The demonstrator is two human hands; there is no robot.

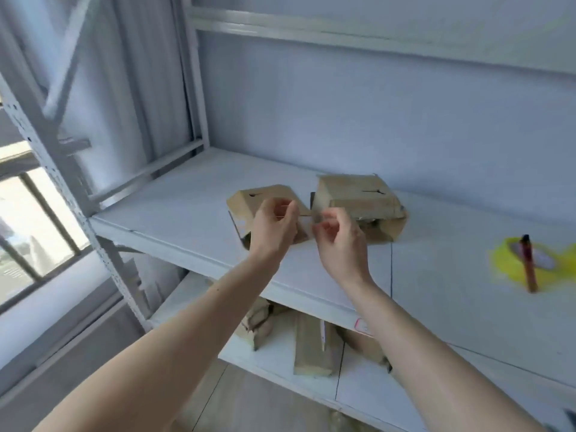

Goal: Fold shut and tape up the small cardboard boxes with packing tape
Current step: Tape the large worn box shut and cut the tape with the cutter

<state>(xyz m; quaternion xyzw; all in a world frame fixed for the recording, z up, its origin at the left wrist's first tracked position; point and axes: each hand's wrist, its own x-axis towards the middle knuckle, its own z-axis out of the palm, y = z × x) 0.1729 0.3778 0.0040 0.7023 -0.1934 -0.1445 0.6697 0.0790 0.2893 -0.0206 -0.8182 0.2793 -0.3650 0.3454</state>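
Tape [307, 216], a short clear strip, is stretching level between the two hands, its long axis running left to right just in front of the boxes. It is nearly see-through and blurred, so its width and which face is sticky are not showing. The left hand [274, 227] is pinching one end between thumb and curled fingertips; the right hand [338, 235] is pinching the other end the same way, its remaining fingers curling loosely.

Behind the strip, two small cardboard boxes are sitting on the middle shelf [174, 210] of a white metal rack. The left box [265, 198] is lying tilted, its long side angling toward the back right, and the left hand is covering its near part. The right box [358, 194] is sitting just beside it, with a dark slit showing on its top and its lower front looking open or crumpled. Both are plain tan.

Well apart to the right on the same shelf, a yellow tape roll [505, 263] is lying flat with a dark red cutter [530, 266] resting across it, pointing toward the back wall. More tan cardboard pieces [311, 347] are lying on the lower shelf, partly hidden by the forearms.
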